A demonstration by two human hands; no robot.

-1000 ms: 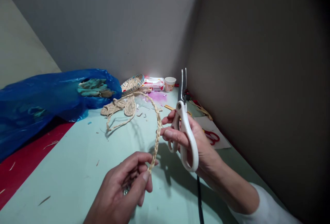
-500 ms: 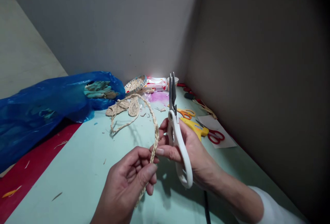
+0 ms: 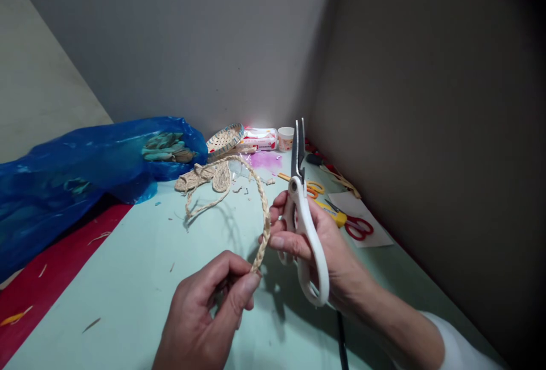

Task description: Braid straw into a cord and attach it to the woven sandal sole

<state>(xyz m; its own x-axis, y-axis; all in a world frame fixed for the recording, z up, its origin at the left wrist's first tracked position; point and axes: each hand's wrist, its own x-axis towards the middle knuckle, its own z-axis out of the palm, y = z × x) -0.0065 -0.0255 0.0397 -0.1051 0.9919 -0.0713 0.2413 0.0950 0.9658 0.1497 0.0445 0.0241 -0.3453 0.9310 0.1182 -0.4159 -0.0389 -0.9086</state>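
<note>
My left hand (image 3: 213,307) pinches a braided straw cord (image 3: 261,211) between thumb and forefinger. From there the braid arcs up and away, then curves left toward the coiled braid (image 3: 205,178) on the table. White-handled scissors (image 3: 305,216) are in my right hand (image 3: 315,239), blades pointing up and slightly apart. They lie across the palm, and the thumb crosses in front of the handles. The right fingertips are close behind the braid; whether they touch it I cannot tell.
At left lies a blue plastic bag (image 3: 102,159) of fibre. Along the back stand a woven basket (image 3: 225,139), a tissue pack (image 3: 261,139) and a paper cup (image 3: 285,138). Red-handled scissors (image 3: 359,228) and a yellow glue gun (image 3: 339,217) lie to the right, near the wall.
My right hand has shifted slightly right with the scissors, farther from my left hand. My left thumb and forefinger now pinch the braid near its lower visible end.
</note>
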